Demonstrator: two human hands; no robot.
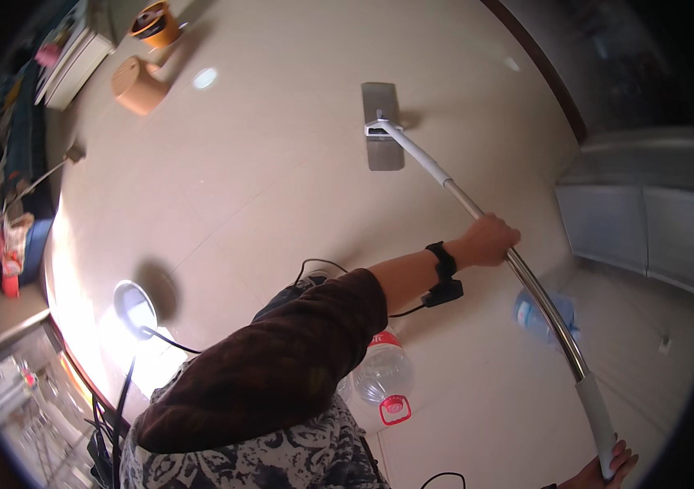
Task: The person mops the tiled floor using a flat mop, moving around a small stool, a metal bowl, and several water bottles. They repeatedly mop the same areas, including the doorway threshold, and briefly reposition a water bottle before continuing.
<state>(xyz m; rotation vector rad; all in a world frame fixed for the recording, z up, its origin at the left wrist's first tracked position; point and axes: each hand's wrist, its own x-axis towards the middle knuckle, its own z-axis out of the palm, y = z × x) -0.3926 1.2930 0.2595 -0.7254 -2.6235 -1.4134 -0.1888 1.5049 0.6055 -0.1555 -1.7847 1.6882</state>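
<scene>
A flat mop with a long metal pole (533,278) stretches from the lower right up to the middle of the floor. Its grey rectangular head (385,154) rests on the pale tiles, joined by a white swivel joint. Around the middle of the pole is my left hand (486,239), its arm reaching across from the left, with a black band on the wrist. My right hand (613,467) grips the grey sleeve at the pole's lower end, partly cut off by the picture's rim.
A clear plastic bottle (384,370) with a red handle lies beside my body. Behind the pole is a blue plastic bottle (533,315). Grey cabinets (610,223) stand right. A white round container (136,305) sits left; a tan stool (138,85) and an orange bucket (157,27) stand farther off.
</scene>
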